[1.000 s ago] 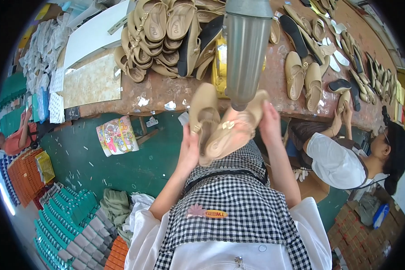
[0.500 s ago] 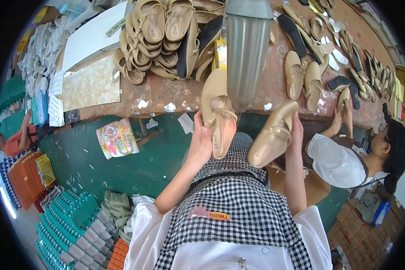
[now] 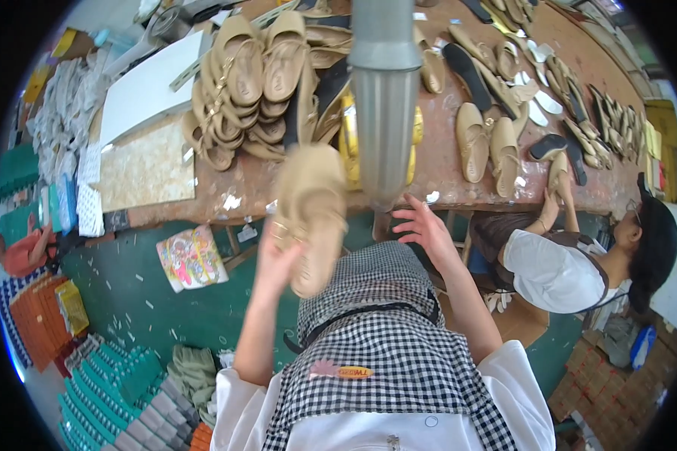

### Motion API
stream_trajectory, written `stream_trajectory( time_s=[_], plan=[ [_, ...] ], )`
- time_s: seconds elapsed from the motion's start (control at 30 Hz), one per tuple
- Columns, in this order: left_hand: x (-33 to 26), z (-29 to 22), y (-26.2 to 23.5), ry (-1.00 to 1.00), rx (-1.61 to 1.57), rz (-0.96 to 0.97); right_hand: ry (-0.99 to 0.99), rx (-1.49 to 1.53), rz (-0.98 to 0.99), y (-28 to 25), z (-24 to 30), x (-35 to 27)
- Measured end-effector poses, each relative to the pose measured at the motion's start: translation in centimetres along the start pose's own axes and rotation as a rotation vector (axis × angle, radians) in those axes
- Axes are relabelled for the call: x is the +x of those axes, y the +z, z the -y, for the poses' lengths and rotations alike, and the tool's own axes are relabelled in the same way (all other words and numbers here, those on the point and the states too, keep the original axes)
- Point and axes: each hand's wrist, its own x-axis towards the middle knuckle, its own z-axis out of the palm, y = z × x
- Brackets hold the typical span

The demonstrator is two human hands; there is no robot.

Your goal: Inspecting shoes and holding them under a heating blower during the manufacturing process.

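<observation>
My left hand (image 3: 277,261) is raised in front of the table edge and grips a blurred tan sandal (image 3: 312,214), sole side toward me; a second sandal may be stacked with it. Holding nothing, my right hand (image 3: 426,228) hovers with spread fingers just below the table edge, under the grey duct (image 3: 384,98). Beyond the left hand a pile of tan sandals (image 3: 244,98) lies on the brown table (image 3: 444,177). I wear a black-and-white checked apron (image 3: 384,338).
A pair of beige flats (image 3: 485,139) and more shoes and soles lie to the right. A seated co-worker (image 3: 564,267) handles a shoe there. A white board (image 3: 147,90), a colourful bag (image 3: 192,257) and stacked boxes (image 3: 105,391) lie to the left.
Earlier each hand held one tan sandal. Now the right hand is empty and has moved up to the table edge, and the left hand has lifted its sandal toward the pile.
</observation>
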Motion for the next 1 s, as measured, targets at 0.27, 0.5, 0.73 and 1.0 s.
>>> stream_trajectory(
  time_s=[0.27, 0.5, 0.73, 1.0],
  plan=[
    [20.4, -13.9, -2.5, 0.406, 0.423, -0.303, -0.326, -0.311, -0.586, -11.3, 0.3, 5.4],
    [20.0, -9.3, -2.9, 0.599, 0.468, -0.386, -0.116, -0.787, -0.897, -16.9, 0.7, 14.5],
    [8.5, 1.4, -4.1, -0.056, 0.391, -0.248, -0.209, -0.637, -0.408, -13.3, -3.0, 12.2],
    [1.3, 6.1, 17.4, -0.612, -0.244, 0.362, 0.105, -0.303, 0.147, -6.6, 0.6, -0.5]
  ],
)
